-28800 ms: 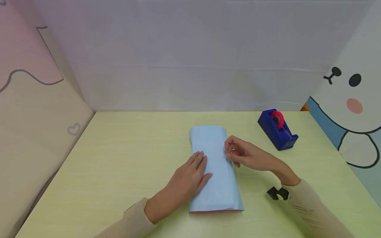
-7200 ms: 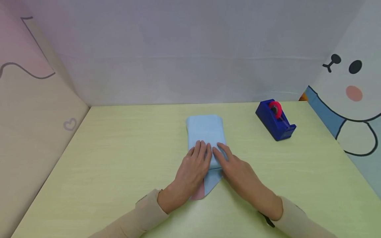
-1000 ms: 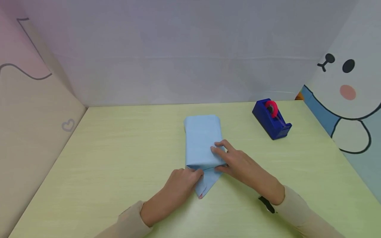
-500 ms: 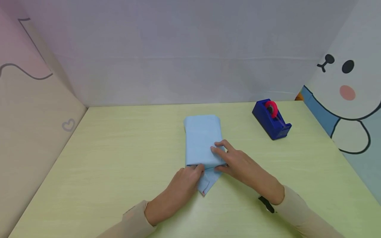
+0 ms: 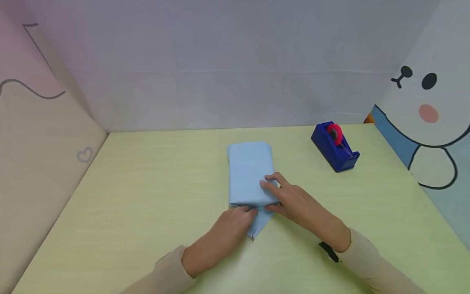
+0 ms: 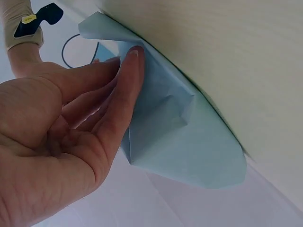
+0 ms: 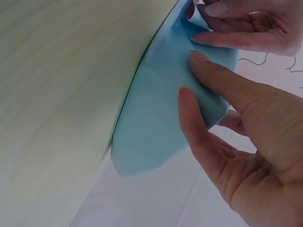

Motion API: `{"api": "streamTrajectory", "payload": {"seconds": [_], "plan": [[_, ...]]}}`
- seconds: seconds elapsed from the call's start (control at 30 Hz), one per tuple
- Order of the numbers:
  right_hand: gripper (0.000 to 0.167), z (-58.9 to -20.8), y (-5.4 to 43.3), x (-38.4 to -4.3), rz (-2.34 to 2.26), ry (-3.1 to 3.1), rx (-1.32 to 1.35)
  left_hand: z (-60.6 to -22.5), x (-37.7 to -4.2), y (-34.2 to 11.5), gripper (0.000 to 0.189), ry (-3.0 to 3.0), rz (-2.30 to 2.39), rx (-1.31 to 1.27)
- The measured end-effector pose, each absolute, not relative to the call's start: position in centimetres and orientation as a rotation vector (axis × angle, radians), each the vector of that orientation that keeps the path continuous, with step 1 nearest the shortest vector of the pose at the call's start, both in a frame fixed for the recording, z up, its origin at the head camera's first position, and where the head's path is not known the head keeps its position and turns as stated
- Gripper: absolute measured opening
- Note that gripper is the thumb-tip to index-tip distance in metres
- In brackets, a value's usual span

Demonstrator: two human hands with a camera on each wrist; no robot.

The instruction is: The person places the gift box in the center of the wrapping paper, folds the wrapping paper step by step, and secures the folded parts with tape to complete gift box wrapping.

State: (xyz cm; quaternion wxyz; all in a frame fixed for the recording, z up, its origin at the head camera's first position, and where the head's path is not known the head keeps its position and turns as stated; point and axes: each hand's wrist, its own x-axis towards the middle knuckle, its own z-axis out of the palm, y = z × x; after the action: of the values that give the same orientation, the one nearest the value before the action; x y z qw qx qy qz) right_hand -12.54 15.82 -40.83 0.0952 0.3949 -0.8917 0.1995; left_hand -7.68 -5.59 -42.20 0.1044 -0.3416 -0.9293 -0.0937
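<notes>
A parcel in light blue paper [image 5: 249, 171] lies near the middle of the table. At its near end the paper runs into a pointed flap [image 5: 260, 222], with a trace of pink at the tip. My left hand [image 5: 225, 230] pinches and works the paper where flap and parcel meet; in the left wrist view its fingertips [image 6: 135, 54] press into the creased fold. On the parcel's right side my right hand [image 5: 299, 206] grips the near corner, fingers on top and thumb at the end face. What the paper encloses is hidden.
A blue tape dispenser [image 5: 335, 148] with a red-rimmed roll stands at the back right of the pale yellow table [image 5: 154, 183]. A plain wall closes the back; printed panels stand at both sides.
Over the last second my left hand has shifted slightly right, and the flap has become narrower and shorter. Much earlier the parcel's near end lay long and unfolded. My right hand holds still.
</notes>
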Motion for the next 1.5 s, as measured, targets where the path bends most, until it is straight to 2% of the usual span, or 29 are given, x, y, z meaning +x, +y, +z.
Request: {"api": "streamTrajectory", "payload": {"seconds": [0.77, 0.93, 1.27, 1.5], "plan": [[0.058, -41.0, 15.8, -12.6, 0.570, -2.637, 1.177, -42.5, -7.9, -4.2, 0.029, -2.665, -0.110, -0.909], [0.059, -41.1, 15.9, -12.8, 0.554, -2.617, 1.182, -42.5, -7.8, -4.0, 0.026, -2.666, -0.126, -0.886], [0.060, -41.2, 16.0, -12.8, 0.545, -2.613, 1.176, -42.4, -7.8, -4.0, 0.021, -2.671, -0.155, -0.943], [0.059, -41.1, 16.0, -12.7, 0.545, -2.635, 1.171, -42.5, -7.5, -4.2, 0.018, -2.596, -0.065, -1.093]]}}
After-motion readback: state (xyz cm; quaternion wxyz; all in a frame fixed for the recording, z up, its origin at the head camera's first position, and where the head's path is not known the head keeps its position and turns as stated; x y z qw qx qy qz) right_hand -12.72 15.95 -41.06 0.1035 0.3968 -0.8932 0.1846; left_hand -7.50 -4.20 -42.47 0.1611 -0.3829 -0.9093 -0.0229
